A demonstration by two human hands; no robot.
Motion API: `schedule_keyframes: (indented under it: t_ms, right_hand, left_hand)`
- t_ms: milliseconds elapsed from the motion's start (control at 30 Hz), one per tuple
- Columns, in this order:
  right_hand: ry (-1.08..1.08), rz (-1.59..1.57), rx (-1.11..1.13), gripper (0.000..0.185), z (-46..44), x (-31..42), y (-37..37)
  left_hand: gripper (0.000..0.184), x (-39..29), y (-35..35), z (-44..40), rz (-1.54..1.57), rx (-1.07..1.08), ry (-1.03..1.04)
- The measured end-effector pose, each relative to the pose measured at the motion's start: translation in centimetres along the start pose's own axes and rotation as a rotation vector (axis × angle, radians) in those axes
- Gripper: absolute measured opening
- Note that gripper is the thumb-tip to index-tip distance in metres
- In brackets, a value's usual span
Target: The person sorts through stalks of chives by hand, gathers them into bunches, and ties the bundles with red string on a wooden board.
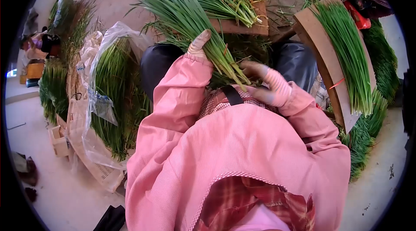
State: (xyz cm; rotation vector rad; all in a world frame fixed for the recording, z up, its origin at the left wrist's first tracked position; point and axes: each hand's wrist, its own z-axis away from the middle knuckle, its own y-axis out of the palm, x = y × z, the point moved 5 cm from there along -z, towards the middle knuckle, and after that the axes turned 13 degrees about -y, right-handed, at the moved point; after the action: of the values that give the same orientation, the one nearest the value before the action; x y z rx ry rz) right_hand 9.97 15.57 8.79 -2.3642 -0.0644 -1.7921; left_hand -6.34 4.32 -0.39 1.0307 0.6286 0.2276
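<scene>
A bunch of garlic chives (186,16) slants across my lap, leaves up to the left and pale stem ends down to the right. My left hand (199,44), in a striped fingertip-less glove, is closed around its stems. Beside the stem ends is my right hand (271,84), in a striped glove too, with thumb and fingers apart and somewhat blurred; nothing shows between them. More chives (236,3) lie just beyond on a brown board (255,29), with orange-yellow ties among their stems.
A chive bundle with a red tie (346,53) lies on a tilted board (314,36) at right, more greens (379,53) behind it. At left, chives (115,70) stand in clear plastic (93,114) by a crate (76,135). Another person (43,44) is at far left.
</scene>
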Motion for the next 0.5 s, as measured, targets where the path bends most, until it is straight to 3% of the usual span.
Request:
schedule_keyframes:
  t_ms: [67, 133, 200, 333, 367, 400, 467, 500]
  right_hand:
    - [0.145, -0.498, -0.249, 0.046, 0.3, -2.3, -2.2]
    - [0.225, -0.206, -0.211, 0.049, -1.2, -3.2, -3.7]
    - [0.171, -0.075, -0.243, 0.047, -3.6, -3.3, -3.3]
    - [0.002, 0.061, -0.287, 0.031, -7.1, -3.5, -1.6]
    - [0.037, -0.148, -0.398, 0.026, -7.2, -4.2, -1.5]
    - [0.07, -0.359, -0.503, 0.021, -7.4, -4.9, -1.4]
    - [0.003, -0.468, -0.599, 0.014, -7.3, -4.5, -1.4]
    - [-0.063, -0.593, -0.627, 0.014, -7.6, -4.6, -1.3]
  left_hand:
    - [0.033, -0.6, 2.5, 0.4, -0.063, 0.287, -0.073]
    - [0.03, -0.8, 3.6, 0.4, -0.08, 0.217, -0.042]
    - [0.028, -1.0, 4.9, 0.6, -0.144, 0.174, 0.061]
    - [0.026, -1.2, 4.5, -1.1, -0.361, 0.267, 0.036]
    - [0.028, -1.3, 2.1, -3.0, -0.35, 0.32, -0.123]
    - [0.028, -1.0, 3.0, -2.2, -0.352, 0.318, -0.115]
    - [0.04, -1.2, 6.0, 0.8, -0.137, 0.185, 0.072]
    - [0.05, -0.8, 6.7, 1.6, 0.01, 0.157, -0.031]
